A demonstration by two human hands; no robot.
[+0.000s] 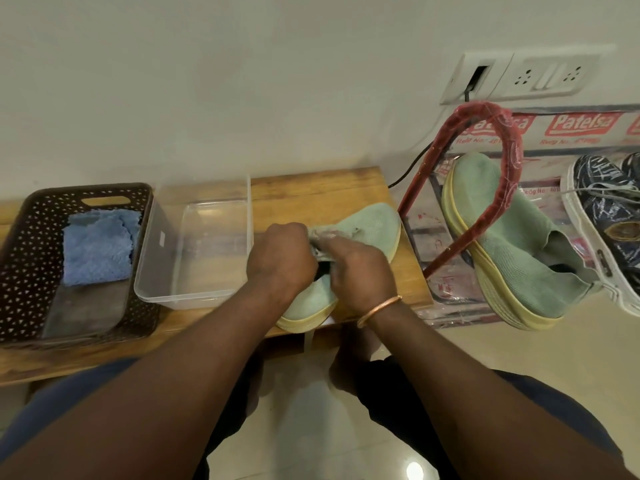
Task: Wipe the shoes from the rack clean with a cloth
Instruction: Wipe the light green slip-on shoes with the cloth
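wooden bench (pixel 329 192) spans mid frame, warm grain. far left: dark perforated basket (pixel 20 258) holding a fluffy blue cloth (pixel 100 247), then a clear rectangular plastic tub (pixel 194 296). centre: mint knit shoe (pixel 374 223), cream sole, lying on the bench. left hand (pixel 277 258) fisted, gripping a crumpled grey cloth (pixel 323 237) against the upper. right hand (pixel 356 271) also curled, pinching the same cloth at the collar. thin copper bangle (pixel 379 310) on that wrist.
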